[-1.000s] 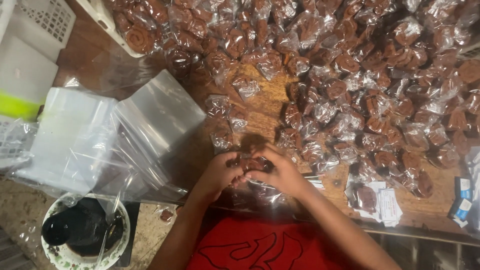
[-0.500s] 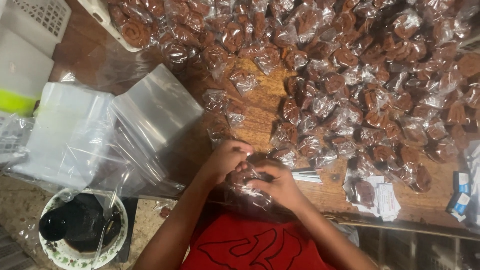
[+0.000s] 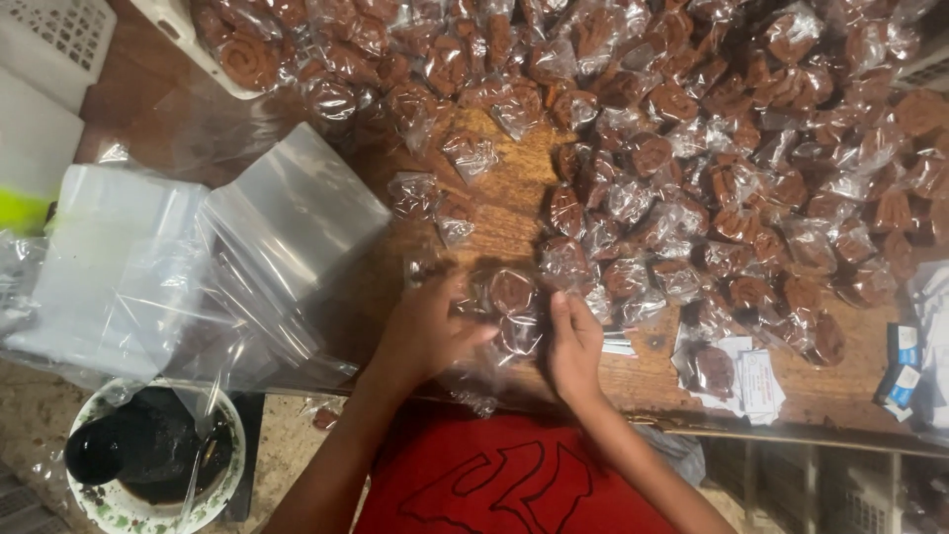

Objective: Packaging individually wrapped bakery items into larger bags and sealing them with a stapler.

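My left hand (image 3: 427, 331) and my right hand (image 3: 574, 346) hold a small clear plastic bag (image 3: 510, 307) with brown swirl-shaped sweets inside, flat against the wooden table (image 3: 514, 213). The left fingers pinch the bag's left side, and the right fingers press its right edge. Just beyond the hands lies a big heap of bagged brown sweets (image 3: 712, 168), spread over the table's right half.
Stacks of empty clear bags (image 3: 287, 222) lie on the left. White plastic baskets (image 3: 54, 40) stand at the far left corner. A patterned bowl with a dark object (image 3: 148, 455) sits below left. Small blue and white packets (image 3: 900, 366) and paper labels (image 3: 756, 381) lie right.
Both hands moved forward from near my body onto the table with the bag. The view shifted slightly, showing more of the table's near edge.
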